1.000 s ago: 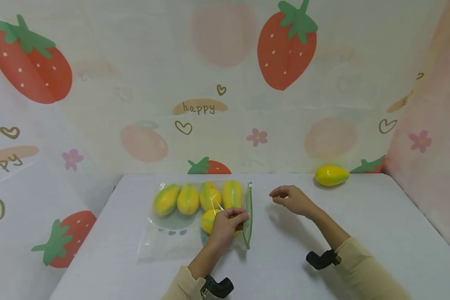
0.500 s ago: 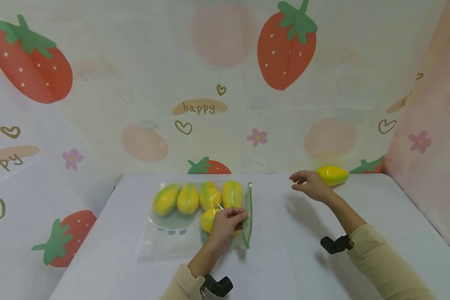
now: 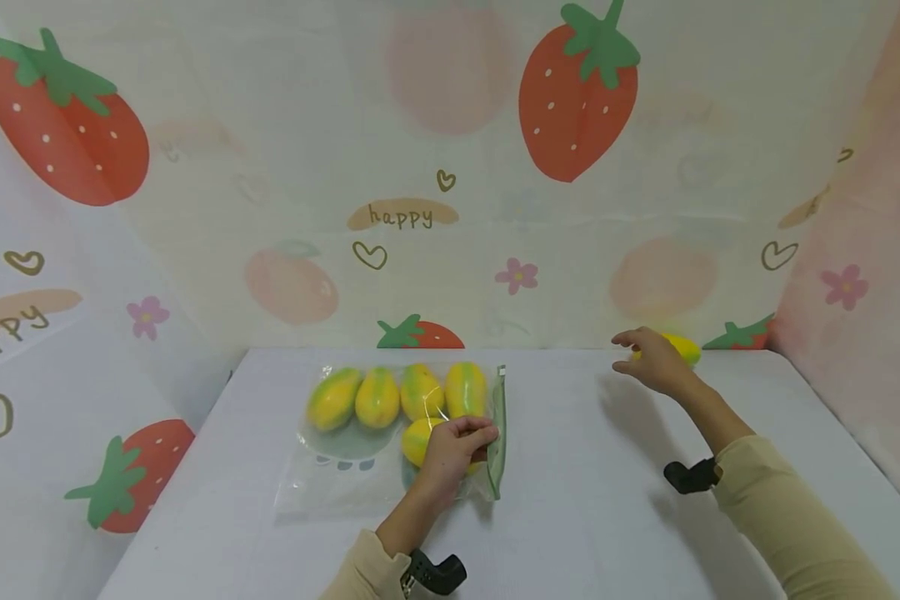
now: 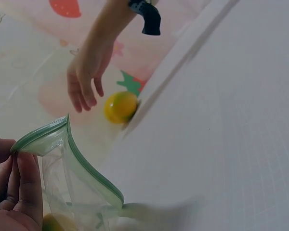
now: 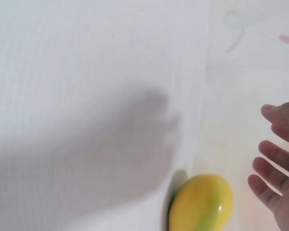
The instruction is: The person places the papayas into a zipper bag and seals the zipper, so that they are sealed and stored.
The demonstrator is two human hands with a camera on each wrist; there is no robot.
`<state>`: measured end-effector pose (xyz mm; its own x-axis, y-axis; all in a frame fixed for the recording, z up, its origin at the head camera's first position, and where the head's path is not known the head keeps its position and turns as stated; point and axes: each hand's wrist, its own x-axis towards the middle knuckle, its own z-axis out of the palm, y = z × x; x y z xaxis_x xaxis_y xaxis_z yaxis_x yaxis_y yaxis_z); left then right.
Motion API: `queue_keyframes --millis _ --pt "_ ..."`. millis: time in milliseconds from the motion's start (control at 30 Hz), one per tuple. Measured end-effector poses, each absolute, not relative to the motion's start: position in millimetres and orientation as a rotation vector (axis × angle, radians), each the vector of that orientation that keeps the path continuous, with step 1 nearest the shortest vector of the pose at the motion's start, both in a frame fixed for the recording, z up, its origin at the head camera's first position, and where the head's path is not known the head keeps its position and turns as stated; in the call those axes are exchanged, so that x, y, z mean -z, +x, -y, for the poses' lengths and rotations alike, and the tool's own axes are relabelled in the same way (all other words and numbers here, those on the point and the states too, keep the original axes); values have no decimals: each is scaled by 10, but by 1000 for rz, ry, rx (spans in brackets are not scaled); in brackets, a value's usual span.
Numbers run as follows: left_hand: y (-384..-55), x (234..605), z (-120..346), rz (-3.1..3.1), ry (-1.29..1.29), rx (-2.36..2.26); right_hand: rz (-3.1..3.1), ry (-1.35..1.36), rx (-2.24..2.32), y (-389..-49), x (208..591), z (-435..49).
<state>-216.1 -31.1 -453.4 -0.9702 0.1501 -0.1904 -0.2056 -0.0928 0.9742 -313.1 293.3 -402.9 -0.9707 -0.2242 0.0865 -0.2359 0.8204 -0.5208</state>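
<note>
My left hand [image 3: 450, 454] pinches the green zip edge of a clear zip bag [image 3: 330, 487] between thumb and fingers. In the left wrist view the bag's mouth gapes, its two green zip strips [image 4: 94, 175] standing apart. Several yellow-green mangoes [image 3: 333, 400] lie inside the bag, one partly hidden by that hand. Over the back right of the table, my right hand [image 3: 656, 362] hangs with fingers spread and nothing in them. It overlaps a single loose mango [image 3: 682, 348] in the head view; the right wrist view shows this mango [image 5: 202, 204] apart from the fingers [image 5: 267, 171].
A white cloth covers the table [image 3: 562, 500]. Right behind its back edge rises a wall sheet [image 3: 307, 167] printed with strawberries, and similar sheets stand at both sides. The loose mango lies close to the back edge.
My right hand has moved right and toward the back, from beside the bag to the loose mango. The left hand and the bag have stayed in place.
</note>
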Motion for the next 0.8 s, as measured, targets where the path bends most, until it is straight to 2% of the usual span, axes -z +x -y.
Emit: queue_keyframes --millis 800 --pt "-2145 4528 303 -1952 -71 -2142 3081 294 -555 -3333 4067 -3435"
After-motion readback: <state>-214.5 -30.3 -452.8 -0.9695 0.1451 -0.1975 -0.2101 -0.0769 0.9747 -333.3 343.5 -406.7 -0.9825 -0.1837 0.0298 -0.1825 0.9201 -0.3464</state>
